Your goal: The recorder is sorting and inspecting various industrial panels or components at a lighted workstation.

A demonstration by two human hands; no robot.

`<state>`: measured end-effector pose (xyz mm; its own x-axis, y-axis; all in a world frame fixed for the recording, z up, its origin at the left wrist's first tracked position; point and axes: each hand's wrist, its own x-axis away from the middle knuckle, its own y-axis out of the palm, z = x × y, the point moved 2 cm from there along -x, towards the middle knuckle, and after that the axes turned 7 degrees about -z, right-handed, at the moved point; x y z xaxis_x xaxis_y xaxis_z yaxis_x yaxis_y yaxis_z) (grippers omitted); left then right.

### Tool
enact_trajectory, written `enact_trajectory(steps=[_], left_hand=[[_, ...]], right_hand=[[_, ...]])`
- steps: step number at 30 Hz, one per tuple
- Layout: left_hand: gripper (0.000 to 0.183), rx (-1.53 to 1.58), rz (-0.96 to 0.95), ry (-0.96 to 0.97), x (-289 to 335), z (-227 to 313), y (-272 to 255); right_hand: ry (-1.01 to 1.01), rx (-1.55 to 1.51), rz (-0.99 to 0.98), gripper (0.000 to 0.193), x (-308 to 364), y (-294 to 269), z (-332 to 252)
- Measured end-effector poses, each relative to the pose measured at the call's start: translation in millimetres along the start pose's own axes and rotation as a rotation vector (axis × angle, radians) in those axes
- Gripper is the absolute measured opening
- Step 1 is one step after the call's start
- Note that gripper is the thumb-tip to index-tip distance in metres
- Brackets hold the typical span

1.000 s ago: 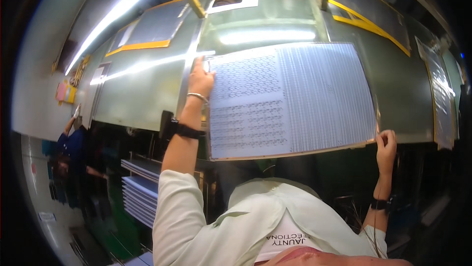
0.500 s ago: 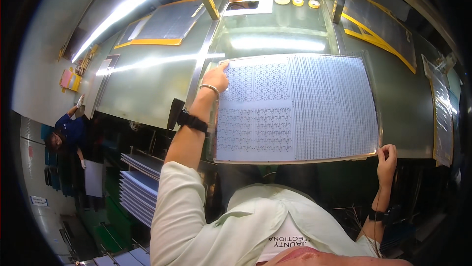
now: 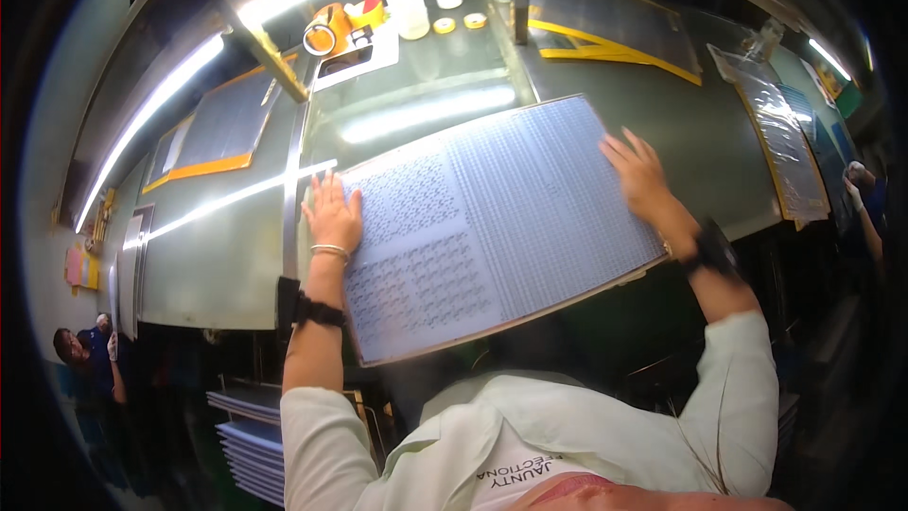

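A large flat panel [image 3: 539, 208], pale blue with dark printed patterns, lies on the glass top of the work table in front of me. Its left half carries two blocks of small marks, its right half fine rows of lines. My left hand [image 3: 333, 213] rests at the panel's left edge, fingers stretched out and apart. At the opposite edge, towards the far right corner, my right hand [image 3: 641, 175] has its fingers extended against the panel's side. Neither hand is wrapped round anything.
Behind the panel stand white bottles [image 3: 407, 6], orange tape rolls [image 3: 326, 31] and small yellow rolls [image 3: 445, 26]. Yellow-edged film sheets lie left [image 3: 222, 123] and right [image 3: 615, 29]. A rack of stacked panels [image 3: 251, 454] is at lower left. Co-workers [image 3: 90, 350] appear at both sides.
My right hand has gone from a pinch at the near right corner to open fingers farther up the right edge. My left hand's fingers have spread along the left edge. The whole view has turned.
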<state>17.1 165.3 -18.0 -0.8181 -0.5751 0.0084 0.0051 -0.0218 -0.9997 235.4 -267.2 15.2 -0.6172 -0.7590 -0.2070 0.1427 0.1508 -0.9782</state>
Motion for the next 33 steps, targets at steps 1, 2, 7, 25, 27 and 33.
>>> enact_trajectory(steps=[1, 2, 7, 25, 27, 33], left_hand=[[0.061, 0.091, -0.022, -0.018, -1, 2, -1], [0.06, 0.075, -0.063, -0.041, -5, 6, 4], [0.059, 0.05, -0.081, -0.062, 2, 2, -3], [0.065, -0.017, -0.115, -0.205, 4, -16, 4], [0.073, 0.015, -0.073, -0.197, 11, -30, 10], [0.074, 0.024, 0.303, -0.023, 184, -35, 10]], right_hand=[[-0.013, -0.008, 0.045, 0.044, -24, 10, 9], [0.013, 0.019, 0.063, 0.043, -47, 26, 19], [0.102, 0.065, 0.076, 0.039, -103, 51, 22], [0.104, -0.136, -0.102, 0.046, 145, -31, -45], [0.188, -0.085, -0.043, 0.051, 163, -37, -55], [0.253, -0.029, -0.045, 0.046, 176, -25, -53]])
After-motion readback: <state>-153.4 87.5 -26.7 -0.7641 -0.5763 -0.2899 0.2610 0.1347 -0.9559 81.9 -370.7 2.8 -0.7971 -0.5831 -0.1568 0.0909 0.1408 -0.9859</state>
